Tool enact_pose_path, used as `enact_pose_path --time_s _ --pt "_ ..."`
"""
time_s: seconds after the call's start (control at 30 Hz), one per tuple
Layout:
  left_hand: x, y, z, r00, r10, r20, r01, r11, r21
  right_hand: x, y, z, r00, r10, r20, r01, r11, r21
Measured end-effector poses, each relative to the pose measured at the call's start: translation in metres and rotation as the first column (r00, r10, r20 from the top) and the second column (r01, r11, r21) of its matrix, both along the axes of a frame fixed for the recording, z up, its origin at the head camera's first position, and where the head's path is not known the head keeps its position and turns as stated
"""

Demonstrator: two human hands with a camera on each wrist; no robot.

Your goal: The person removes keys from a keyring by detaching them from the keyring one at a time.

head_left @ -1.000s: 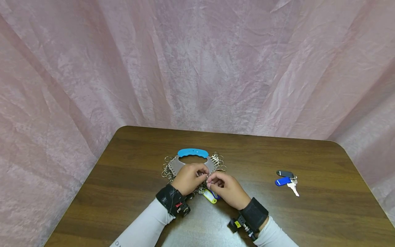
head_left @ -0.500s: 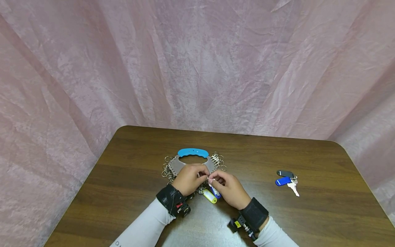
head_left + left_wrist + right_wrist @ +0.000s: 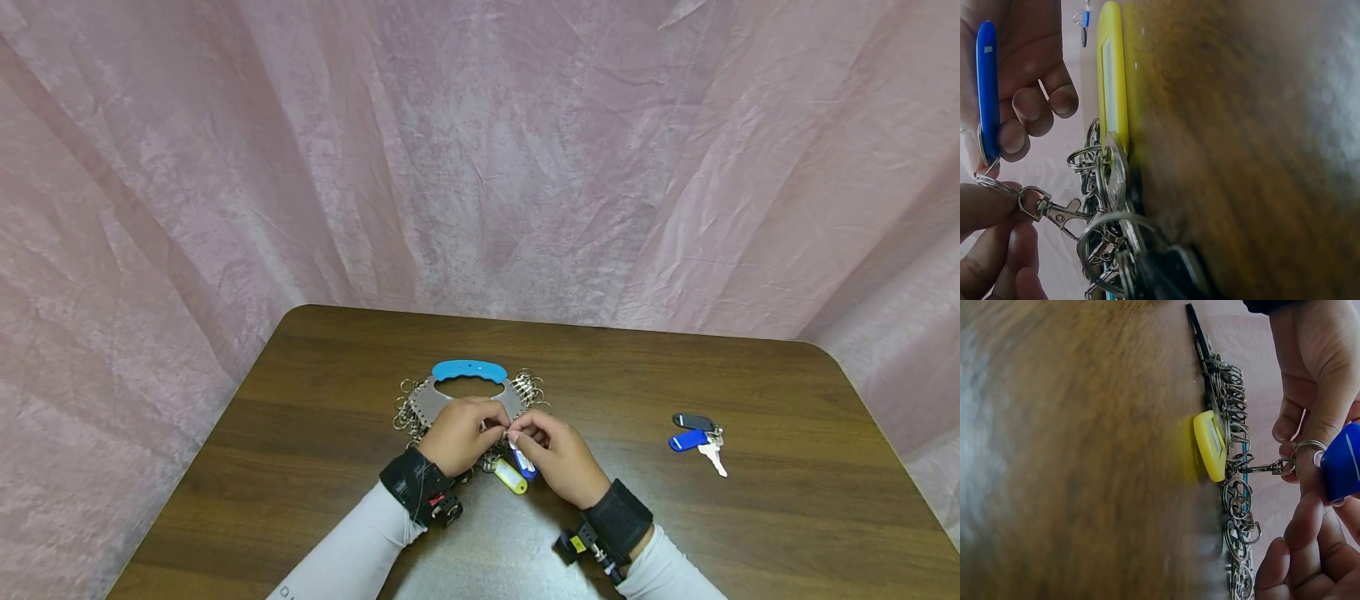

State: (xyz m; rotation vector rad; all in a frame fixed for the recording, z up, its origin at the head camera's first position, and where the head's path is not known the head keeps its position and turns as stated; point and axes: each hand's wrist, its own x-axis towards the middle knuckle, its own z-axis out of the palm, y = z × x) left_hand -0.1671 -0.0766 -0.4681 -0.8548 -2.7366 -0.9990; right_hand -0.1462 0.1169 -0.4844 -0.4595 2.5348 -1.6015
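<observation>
A grey metal key holder [image 3: 430,402] with a blue handle [image 3: 469,371] lies on the table, fringed with several clasps and rings. My left hand [image 3: 459,435] pinches a split ring [image 3: 999,184]. That ring joins a swivel clasp [image 3: 1054,212] running to the holder. Close beside it, my right hand [image 3: 558,458] pinches a blue key tag [image 3: 988,87] near its small ring, which meets the split ring. Fingers partly cover where the rings meet. A yellow key tag [image 3: 511,477] rests below the hands at the holder's lower edge.
To the right on the wooden table [image 3: 600,375] lie a black key tag [image 3: 693,422], another blue key tag [image 3: 687,441] and a silver key [image 3: 713,458]. A pink curtain [image 3: 480,167] hangs behind the far edge.
My right fingers have shifted slightly at the ring, and the blue key tag below them has swung into fuller view. The left hand and the holder have stayed almost still.
</observation>
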Motion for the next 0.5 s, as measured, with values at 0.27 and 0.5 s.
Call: enact_pose_path --time_s 0.27,0.5 --pt "0.0004 -0.0005 0.0012 1.000 -0.019 -0.019 0.019 1.000 -0.004 -0.0007 0.0003 -0.0010 1.000 -0.021 -0.006 0.021 1.000 -0.004" --pt "0.0005 -0.0010 0.0024 0.999 -0.031 -0.014 0.031 0.999 -0.015 -0.0021 0.0016 -0.0030 0.999 -0.053 -0.010 0.053 0.999 -0.003"
